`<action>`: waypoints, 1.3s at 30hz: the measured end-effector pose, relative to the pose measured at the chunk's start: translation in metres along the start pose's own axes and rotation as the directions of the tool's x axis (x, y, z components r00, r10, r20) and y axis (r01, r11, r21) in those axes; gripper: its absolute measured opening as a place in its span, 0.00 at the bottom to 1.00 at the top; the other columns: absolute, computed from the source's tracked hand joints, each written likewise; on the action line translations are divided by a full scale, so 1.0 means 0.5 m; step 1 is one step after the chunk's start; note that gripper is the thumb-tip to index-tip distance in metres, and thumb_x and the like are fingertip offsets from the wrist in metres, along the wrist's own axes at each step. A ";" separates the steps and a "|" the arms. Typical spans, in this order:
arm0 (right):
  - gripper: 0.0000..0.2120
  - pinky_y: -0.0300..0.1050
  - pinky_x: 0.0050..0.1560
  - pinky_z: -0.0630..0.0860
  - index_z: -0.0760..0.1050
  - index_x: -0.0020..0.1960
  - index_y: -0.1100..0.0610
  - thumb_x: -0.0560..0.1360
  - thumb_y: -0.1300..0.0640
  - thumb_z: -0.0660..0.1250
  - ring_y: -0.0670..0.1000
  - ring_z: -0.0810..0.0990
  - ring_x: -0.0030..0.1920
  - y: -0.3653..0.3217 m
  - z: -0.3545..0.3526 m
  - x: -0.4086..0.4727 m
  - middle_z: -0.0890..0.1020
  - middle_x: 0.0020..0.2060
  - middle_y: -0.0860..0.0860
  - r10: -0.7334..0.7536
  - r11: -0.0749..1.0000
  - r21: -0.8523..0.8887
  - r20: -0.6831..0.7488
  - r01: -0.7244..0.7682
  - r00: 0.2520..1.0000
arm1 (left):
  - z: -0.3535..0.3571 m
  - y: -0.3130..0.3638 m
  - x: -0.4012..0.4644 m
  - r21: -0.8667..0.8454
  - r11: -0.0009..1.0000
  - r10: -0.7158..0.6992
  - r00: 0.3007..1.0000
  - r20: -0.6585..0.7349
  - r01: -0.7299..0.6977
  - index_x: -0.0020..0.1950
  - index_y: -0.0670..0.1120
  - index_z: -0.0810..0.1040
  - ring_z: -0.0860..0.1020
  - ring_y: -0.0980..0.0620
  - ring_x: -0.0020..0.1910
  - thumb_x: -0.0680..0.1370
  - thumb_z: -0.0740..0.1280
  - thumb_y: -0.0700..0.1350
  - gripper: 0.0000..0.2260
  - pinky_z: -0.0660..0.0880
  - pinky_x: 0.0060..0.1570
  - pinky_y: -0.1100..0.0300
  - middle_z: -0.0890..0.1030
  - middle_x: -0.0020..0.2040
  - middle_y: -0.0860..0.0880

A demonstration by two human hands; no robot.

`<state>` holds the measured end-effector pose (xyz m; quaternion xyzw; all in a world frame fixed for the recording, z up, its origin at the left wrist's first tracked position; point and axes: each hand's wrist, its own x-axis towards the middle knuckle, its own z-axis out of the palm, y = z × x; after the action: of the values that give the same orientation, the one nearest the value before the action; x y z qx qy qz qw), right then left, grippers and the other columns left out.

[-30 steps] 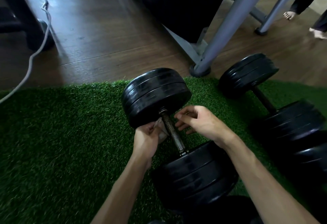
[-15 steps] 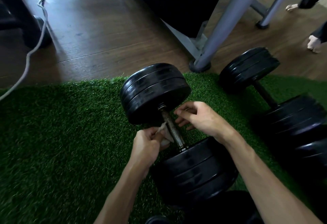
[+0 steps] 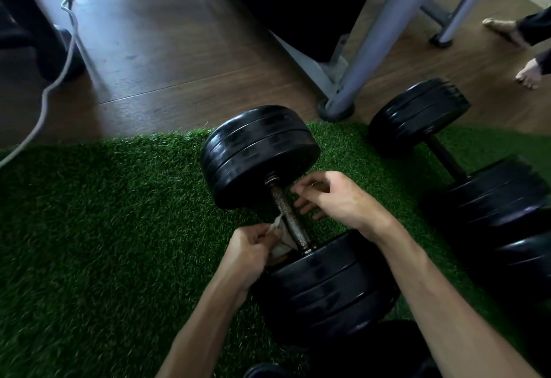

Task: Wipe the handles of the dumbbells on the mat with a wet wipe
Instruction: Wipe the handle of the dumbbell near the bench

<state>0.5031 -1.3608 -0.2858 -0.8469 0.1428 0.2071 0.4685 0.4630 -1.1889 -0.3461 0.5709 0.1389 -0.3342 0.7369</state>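
A black dumbbell lies on the green turf mat (image 3: 104,228), its rusty metal handle (image 3: 290,219) running between two stacks of plates. My left hand (image 3: 252,251) grips a crumpled white wet wipe (image 3: 278,239) against the near left side of the handle. My right hand (image 3: 337,198) hovers on the right side of the handle with fingers loosely curled and holding nothing. A second black dumbbell (image 3: 447,157) lies to the right on the mat.
A grey metal frame leg (image 3: 365,49) of a gym machine stands just beyond the mat. A white cable (image 3: 50,85) trails over the wooden floor at left. Another person's bare feet (image 3: 527,75) are at the far right.
My left hand has slid the wipe down the handle toward the near plates. My right hand stayed beside the handle.
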 end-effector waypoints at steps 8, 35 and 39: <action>0.05 0.47 0.47 0.81 0.80 0.52 0.53 0.81 0.53 0.67 0.52 0.87 0.46 0.001 -0.001 0.000 0.87 0.45 0.52 0.001 1.000 -0.009 0.005 -0.001 1.000 | -0.008 0.001 -0.004 0.119 0.991 -0.062 0.997 0.042 0.057 0.44 0.40 0.84 0.80 0.52 0.32 0.81 0.66 0.41 0.10 0.73 0.32 0.62 0.85 0.39 0.42; 0.08 0.42 0.38 0.83 0.74 0.43 0.56 0.78 0.66 0.69 0.48 0.84 0.39 -0.199 -0.112 -0.174 0.83 0.36 0.53 0.148 0.961 0.224 0.073 -0.160 0.986 | 0.088 0.324 -0.222 0.527 0.844 0.236 0.952 -0.194 -0.102 0.50 0.48 0.86 0.85 0.55 0.42 0.76 0.74 0.48 0.06 0.84 0.48 0.48 0.87 0.42 0.52; 0.07 0.47 0.41 0.85 0.76 0.44 0.57 0.77 0.66 0.71 0.51 0.86 0.42 -0.303 -0.171 -0.302 0.85 0.41 0.57 0.211 0.909 0.369 -0.002 -0.195 0.977 | 0.168 0.450 -0.344 0.593 0.799 0.191 0.978 -0.087 -0.103 0.50 0.50 0.87 0.85 0.59 0.42 0.79 0.71 0.50 0.07 0.83 0.47 0.49 0.87 0.41 0.54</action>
<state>0.4557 -1.3480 -0.0607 -0.7291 0.2762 0.2065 0.5912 0.4678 -1.1819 -0.0509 0.8013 0.0368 -0.2607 0.5373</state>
